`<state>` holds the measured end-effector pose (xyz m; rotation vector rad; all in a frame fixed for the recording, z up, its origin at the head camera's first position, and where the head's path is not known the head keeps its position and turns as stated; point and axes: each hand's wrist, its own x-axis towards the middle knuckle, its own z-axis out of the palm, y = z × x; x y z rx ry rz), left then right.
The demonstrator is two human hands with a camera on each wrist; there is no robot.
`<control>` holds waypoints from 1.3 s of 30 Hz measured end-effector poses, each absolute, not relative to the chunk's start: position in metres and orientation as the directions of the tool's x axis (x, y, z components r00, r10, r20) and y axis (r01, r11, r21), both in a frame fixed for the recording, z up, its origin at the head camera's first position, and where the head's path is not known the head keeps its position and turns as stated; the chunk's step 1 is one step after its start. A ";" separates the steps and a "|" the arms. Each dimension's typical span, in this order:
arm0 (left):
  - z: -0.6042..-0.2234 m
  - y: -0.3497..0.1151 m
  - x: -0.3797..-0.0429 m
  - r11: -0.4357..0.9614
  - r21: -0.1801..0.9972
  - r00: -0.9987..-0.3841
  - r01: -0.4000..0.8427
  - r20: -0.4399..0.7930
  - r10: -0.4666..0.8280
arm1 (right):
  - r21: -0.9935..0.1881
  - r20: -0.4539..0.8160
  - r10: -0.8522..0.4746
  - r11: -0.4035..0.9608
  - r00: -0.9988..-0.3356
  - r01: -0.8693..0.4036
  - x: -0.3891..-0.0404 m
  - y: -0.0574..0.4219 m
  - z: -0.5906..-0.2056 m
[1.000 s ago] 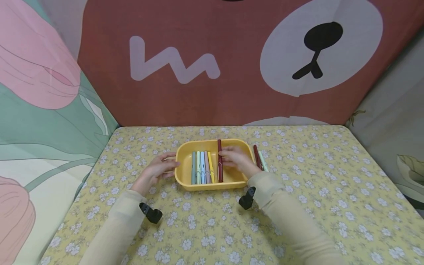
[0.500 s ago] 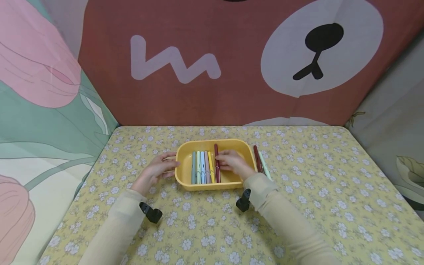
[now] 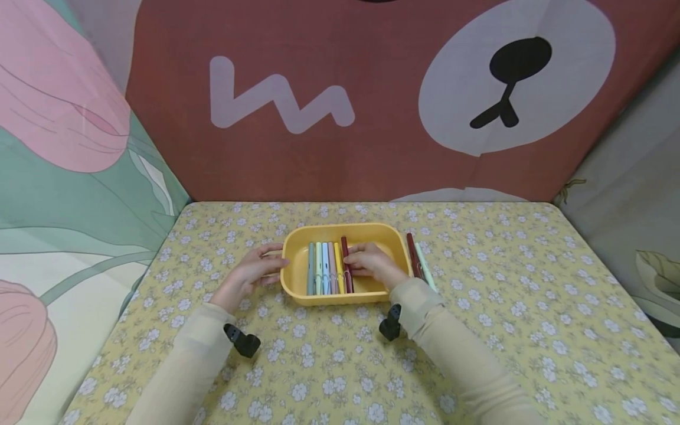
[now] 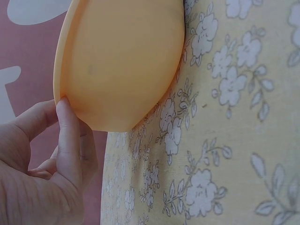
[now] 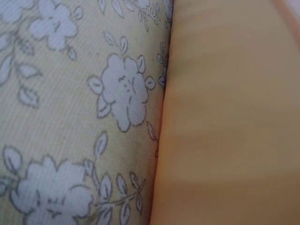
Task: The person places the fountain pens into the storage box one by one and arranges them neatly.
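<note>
A yellow tray (image 3: 324, 300) stands on the table, with its left end pinched at the rim between thumb and fingers of my left hand (image 3: 256, 271). In the left wrist view the thumb of that hand (image 4: 51, 159) lies on the tray's rim (image 4: 58, 70). Inside, several clip pens lie side by side: grey-green (image 3: 310, 268), pale green (image 3: 319, 265), light blue (image 3: 326, 265), mauve (image 3: 332, 268) and yellow (image 3: 338, 265). My right hand (image 3: 374, 262) holds a dark red pen (image 3: 345, 254) just right of the yellow one. The right wrist view shows only tray wall (image 5: 225, 117) and cloth.
Outside the tray's right end, another dark red pen (image 3: 413, 254) and a mint green pen (image 3: 423, 265) lie on the floral tablecloth (image 3: 504, 295). A printed red-brown curtain (image 3: 319, 165) rises behind the table's far edge.
My right hand has shifted left inside the tray, bringing the dark red pen down beside the yellow one. The left hand and the tray have stayed in place.
</note>
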<state>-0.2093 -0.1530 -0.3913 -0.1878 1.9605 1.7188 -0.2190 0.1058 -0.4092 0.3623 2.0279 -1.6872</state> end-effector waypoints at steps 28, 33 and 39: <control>-0.391 -0.152 -0.208 0.192 0.885 -0.861 -0.424 -0.459 0.218 | -0.851 -0.466 -0.054 0.302 -0.883 0.430 -0.218 0.108 -0.413; -0.391 -0.152 -0.208 0.196 0.885 -0.861 -0.422 -0.459 0.218 | -0.851 -0.457 -0.051 0.315 -0.888 0.420 -0.218 0.107 -0.415; -0.391 -0.152 -0.209 0.198 0.882 -0.860 -0.427 -0.464 0.213 | -0.856 -0.442 -0.061 0.327 -0.895 0.400 -0.217 0.108 -0.414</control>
